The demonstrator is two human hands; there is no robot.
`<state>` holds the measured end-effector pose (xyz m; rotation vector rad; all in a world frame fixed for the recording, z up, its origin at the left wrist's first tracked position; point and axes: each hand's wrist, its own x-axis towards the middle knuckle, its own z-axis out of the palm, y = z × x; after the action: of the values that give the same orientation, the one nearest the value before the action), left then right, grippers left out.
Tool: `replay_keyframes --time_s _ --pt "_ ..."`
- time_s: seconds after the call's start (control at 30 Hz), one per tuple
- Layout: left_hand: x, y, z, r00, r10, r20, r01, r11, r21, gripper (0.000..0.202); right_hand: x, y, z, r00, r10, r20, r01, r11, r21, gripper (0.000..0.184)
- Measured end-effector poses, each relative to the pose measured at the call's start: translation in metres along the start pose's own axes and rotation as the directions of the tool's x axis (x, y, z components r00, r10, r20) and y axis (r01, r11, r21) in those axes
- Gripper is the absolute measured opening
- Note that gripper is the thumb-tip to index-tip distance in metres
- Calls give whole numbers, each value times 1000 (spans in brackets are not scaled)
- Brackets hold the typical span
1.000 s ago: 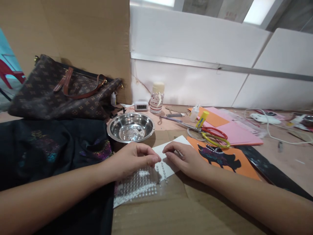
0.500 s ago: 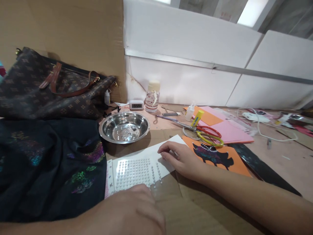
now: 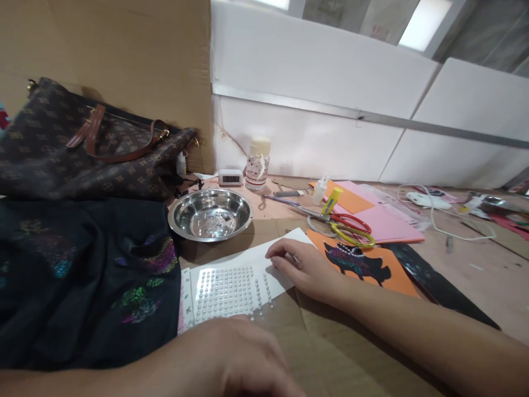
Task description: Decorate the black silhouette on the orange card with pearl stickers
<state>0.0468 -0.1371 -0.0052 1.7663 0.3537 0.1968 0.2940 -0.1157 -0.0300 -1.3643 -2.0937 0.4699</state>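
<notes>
A sheet of stick-on pearls (image 3: 225,292) lies on white paper (image 3: 248,255), with two loose-looking rows at its right side. My right hand (image 3: 303,268) rests on the right part of the paper, its fingers curled and thumb and fingertip close together; whatever is between them, if anything, is too small to see. Below the sheet's lower edge is my left hand (image 3: 243,355), slightly blurred, its fingers pointing down and right, partly out of the frame. Beside my right forearm lies an orange card (image 3: 399,270) with a black cut-out (image 3: 357,262) decorated with pearls and glitter.
A steel bowl (image 3: 210,216) stands behind the sheet. Black glittery cloth (image 3: 91,286) and a brown handbag (image 3: 95,149) are at left. Scissors (image 3: 351,229), a glue stick (image 3: 332,200), pink paper (image 3: 390,220), a digital clock (image 3: 230,177) and a jar (image 3: 257,165) lie farther back.
My left hand has shifted right and down, away from the lower edge of the pearl sheet. My right hand has stayed in place on the paper.
</notes>
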Motion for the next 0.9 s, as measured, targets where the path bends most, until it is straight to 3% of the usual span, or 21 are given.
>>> replay_keyframes --time_s 0.1,0.2,0.3,0.47,0.57,0.77,0.9 --pt "4 9 3 988 -127 -92 113 983 -142 28 0 0 0 1000 -5 2 5 1000 4 14" --pt "11 15 1 948 -300 -104 259 920 -294 27 1 0 0 1000 -11 3 11 1000 5 14" --pt "15 19 -1 932 -345 -109 292 896 -336 31 1 0 -1 1000 -16 3 16 1000 5 15" --pt "6 20 3 956 -280 -84 244 923 -297 15 0 1 -1 1000 -18 3 18 1000 2 15" --pt "3 22 4 974 -197 -112 171 962 -211 28 0 0 -1 1000 -15 3 15 1000 -2 14" --pt "17 13 -1 1000 -9 -12 10 997 79 58 1 -1 -1 1000 -15 9 15 1000 -7 13" --pt "9 3 -1 1000 14 -17 -12 990 143 61 0 -1 -1 1000 -20 9 20 1000 -9 13"
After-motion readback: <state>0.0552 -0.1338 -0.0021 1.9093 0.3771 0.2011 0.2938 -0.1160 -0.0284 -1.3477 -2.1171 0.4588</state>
